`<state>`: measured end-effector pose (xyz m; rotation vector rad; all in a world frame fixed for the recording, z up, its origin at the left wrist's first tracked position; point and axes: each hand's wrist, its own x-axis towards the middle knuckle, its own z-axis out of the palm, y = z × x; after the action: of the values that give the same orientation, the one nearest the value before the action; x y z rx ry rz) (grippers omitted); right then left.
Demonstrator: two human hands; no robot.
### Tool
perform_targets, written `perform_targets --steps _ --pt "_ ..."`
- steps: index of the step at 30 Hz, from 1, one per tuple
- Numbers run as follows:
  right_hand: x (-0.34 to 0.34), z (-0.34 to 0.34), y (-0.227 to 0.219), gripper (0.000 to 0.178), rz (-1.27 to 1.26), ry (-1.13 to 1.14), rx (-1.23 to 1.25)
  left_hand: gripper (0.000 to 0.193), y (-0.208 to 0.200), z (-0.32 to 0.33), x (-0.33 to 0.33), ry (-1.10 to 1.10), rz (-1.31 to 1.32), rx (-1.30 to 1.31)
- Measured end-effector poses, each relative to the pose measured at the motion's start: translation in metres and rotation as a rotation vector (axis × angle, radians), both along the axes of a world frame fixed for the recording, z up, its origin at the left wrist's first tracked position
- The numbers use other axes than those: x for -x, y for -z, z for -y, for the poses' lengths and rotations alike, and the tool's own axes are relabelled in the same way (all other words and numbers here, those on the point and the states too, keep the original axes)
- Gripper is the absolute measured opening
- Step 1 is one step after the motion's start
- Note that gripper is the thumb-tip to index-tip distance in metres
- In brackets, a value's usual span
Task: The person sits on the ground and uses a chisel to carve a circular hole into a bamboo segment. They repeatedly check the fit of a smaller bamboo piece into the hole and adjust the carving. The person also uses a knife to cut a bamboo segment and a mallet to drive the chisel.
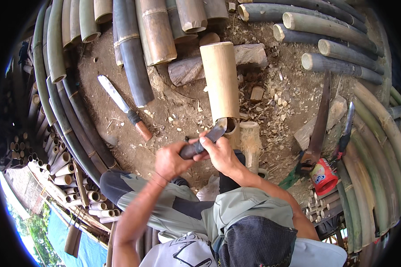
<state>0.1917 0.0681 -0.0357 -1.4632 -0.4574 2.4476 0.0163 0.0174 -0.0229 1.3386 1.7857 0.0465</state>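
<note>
A thick, pale peeled bamboo section (pixel 220 84) lies in front of me, its far end on a log (pixel 187 70). Its near end has a hollow, cut-away opening. A short knife with a dark handle and metal blade (pixel 217 132) points into that opening, the tip at the rim. My left hand (pixel 171 160) is closed around the rear of the handle. Further forward, my right hand (pixel 219 155) grips the same knife, thumb along it near the blade. Part of the handle is hidden by my fingers. A short upright bamboo piece (pixel 249 144) stands just right of the section.
A big knife (pixel 120 101) with a wooden handle lies on the dirt at left. Right are a saw (pixel 318 124), another knife (pixel 348 122) and a red container (pixel 324 177). Bamboo poles (pixel 133 62) surround me; chips (pixel 294 100) litter the ground.
</note>
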Motion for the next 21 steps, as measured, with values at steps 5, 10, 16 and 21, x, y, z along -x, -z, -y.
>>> perform_targets --steps 5,10,16,21 --pt "-0.006 -0.007 0.003 0.026 -0.458 0.633 0.225 0.014 -0.057 -0.124 0.002 0.704 -0.250 0.046" --pt "-0.026 -0.011 0.003 0.036 -0.674 0.918 0.499 0.010 -0.080 -0.205 -0.060 1.095 -0.290 0.084" --pt "-0.025 -0.007 0.009 0.036 -0.760 0.941 0.582 0.012 -0.075 -0.212 -0.053 1.144 -0.247 0.045" --pt "-0.020 0.007 0.001 0.032 -0.591 0.604 0.656 0.013 -0.042 -0.177 0.018 1.011 -0.057 0.300"
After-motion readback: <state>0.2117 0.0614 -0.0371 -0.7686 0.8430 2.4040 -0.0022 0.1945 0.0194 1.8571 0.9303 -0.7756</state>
